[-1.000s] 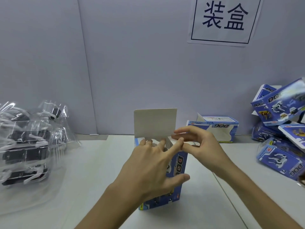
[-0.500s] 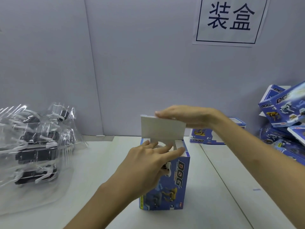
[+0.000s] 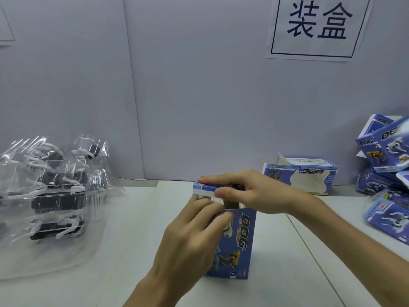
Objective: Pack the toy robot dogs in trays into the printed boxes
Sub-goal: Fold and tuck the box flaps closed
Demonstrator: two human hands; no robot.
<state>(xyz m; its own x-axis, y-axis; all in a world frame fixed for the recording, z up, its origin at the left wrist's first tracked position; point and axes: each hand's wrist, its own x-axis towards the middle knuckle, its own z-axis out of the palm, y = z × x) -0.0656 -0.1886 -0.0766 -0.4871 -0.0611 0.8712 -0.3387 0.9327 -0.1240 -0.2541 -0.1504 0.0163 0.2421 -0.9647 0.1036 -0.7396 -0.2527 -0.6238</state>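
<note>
A blue printed DOG box (image 3: 238, 244) stands upright on the white table in front of me. Its top lid flap (image 3: 204, 187) is folded down almost level over the opening. My right hand (image 3: 250, 190) lies across the flap, fingers straight on top and thumb against its front edge. My left hand (image 3: 194, 235) holds the box's front near the top, fingertips at the gap under the flap. What is inside the box is hidden. At the left, toy robot dogs in clear plastic trays (image 3: 55, 196) sit inside a clear bag.
An empty open printed box (image 3: 301, 178) lies on its side at the back right. A heap of more blue boxes (image 3: 387, 178) fills the right edge. A grey partition wall with a paper sign (image 3: 318, 27) stands behind the table.
The lid flap stood upright a second ago. My right hand went on top of it and folded it down over the opening. My left hand stayed on the box front.
</note>
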